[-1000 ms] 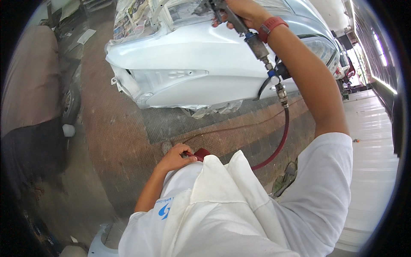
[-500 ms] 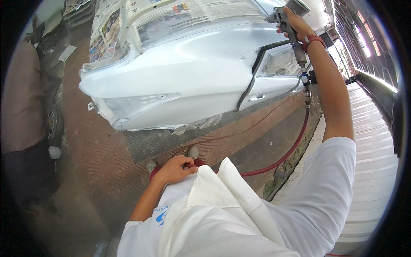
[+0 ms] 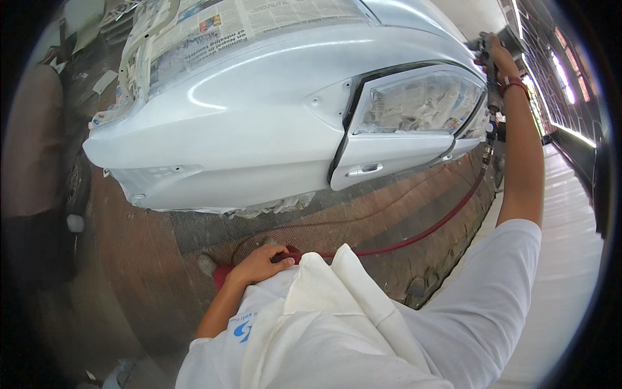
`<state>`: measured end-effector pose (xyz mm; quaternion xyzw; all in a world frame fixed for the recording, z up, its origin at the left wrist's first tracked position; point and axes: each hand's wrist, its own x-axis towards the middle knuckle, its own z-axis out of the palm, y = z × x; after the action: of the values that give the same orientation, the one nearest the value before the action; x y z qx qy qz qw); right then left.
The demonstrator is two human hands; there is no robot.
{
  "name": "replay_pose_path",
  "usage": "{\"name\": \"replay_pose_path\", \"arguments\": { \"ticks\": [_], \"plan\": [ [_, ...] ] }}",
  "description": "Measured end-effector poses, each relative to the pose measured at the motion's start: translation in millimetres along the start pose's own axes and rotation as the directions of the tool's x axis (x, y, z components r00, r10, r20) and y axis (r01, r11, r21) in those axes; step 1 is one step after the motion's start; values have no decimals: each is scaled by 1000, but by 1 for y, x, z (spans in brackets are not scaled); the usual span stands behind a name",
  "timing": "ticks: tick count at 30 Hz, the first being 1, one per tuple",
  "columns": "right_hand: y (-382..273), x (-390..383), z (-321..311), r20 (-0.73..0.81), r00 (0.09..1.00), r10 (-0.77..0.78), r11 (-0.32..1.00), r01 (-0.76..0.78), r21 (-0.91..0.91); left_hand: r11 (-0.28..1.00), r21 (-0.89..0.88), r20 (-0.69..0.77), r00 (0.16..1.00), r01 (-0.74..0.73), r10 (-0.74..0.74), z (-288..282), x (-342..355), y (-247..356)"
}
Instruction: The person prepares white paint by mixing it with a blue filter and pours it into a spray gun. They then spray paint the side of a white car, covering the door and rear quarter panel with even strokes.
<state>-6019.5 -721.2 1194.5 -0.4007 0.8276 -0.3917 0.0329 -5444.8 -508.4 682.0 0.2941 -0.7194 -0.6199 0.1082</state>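
Note:
A spray gun (image 3: 494, 97) is gripped in my right hand (image 3: 505, 63), with that arm stretched far forward and to the right. The gun is beside the far side of a pale silver-white car body (image 3: 259, 136), partly hidden by my fingers. A red air hose (image 3: 424, 232) hangs from a fitting under the gun handle and curves back toward my waist. There, my left hand (image 3: 262, 262) is closed around the hose in front of my white shirt. Newspaper (image 3: 272, 26) masks the car's rear opening, and the side window (image 3: 421, 104) is covered too.
A patterned floor mat (image 3: 207, 233) lies beneath the car, with a thin line trailing over it. Ribbed white sheeting (image 3: 570, 246) runs along the right. To the left are a brown covered shape (image 3: 32, 149) and a dark tire (image 3: 79, 185). Metal grille windows (image 3: 564, 58) stand at the far right.
My right hand has moved farther right with the spray gun. The view has shifted along the car, so more of its door and window shows. My left hand keeps its hold.

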Motion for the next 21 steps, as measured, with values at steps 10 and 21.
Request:
{"name": "replay_pose_path", "arguments": {
  "ticks": [10,21],
  "plan": [
    [31,-111,51,136,978,-158,986,150,70,988,-24,-115,982,151,-153,37,10,-26],
    [-51,-322,196,495,745,-448,891,327,314,970,-38,-389,890,240,-236,65,-101,-84]
  ]
}}
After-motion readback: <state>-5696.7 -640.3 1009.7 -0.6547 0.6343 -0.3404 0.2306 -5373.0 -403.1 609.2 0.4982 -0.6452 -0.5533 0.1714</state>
